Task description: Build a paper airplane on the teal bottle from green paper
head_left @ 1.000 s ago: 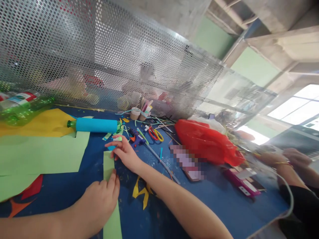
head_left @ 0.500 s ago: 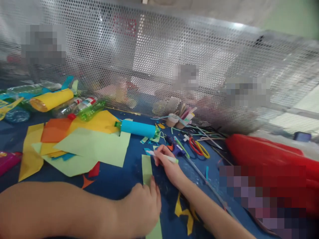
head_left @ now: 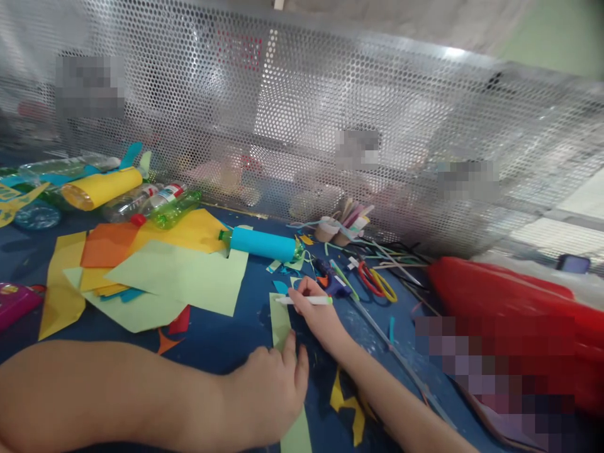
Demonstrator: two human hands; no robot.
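My right hand (head_left: 318, 314) is pinched round a white felt-tip pen with a green end (head_left: 309, 301). The pen's tip is over the far end of a long, pale green paper strip (head_left: 280, 321); I cannot tell whether it touches. My left hand (head_left: 271, 393) lies across the strip farther down, fingers stretched out and pressing it to the blue table. A small blue paper scrap (head_left: 280, 287) sits just beyond the strip. Behind it lies a green bottle wrapped in blue paper (head_left: 263, 244). Yellow paper offcuts (head_left: 346, 402) lie beside my right forearm.
Green paper sheets (head_left: 189, 277) overlap orange and yellow ones at left. Plastic bottles (head_left: 163, 198) lie behind them. A glue gun (head_left: 333, 277) and red-and-yellow-handled scissors (head_left: 375, 281) are at right, near a red bag (head_left: 500, 283). A perforated metal screen (head_left: 302, 94) borders the table.
My right hand has brought the pen tip from the blue scrap down over the end of the strip. My left hand stays on the strip, its fingers slightly more spread.
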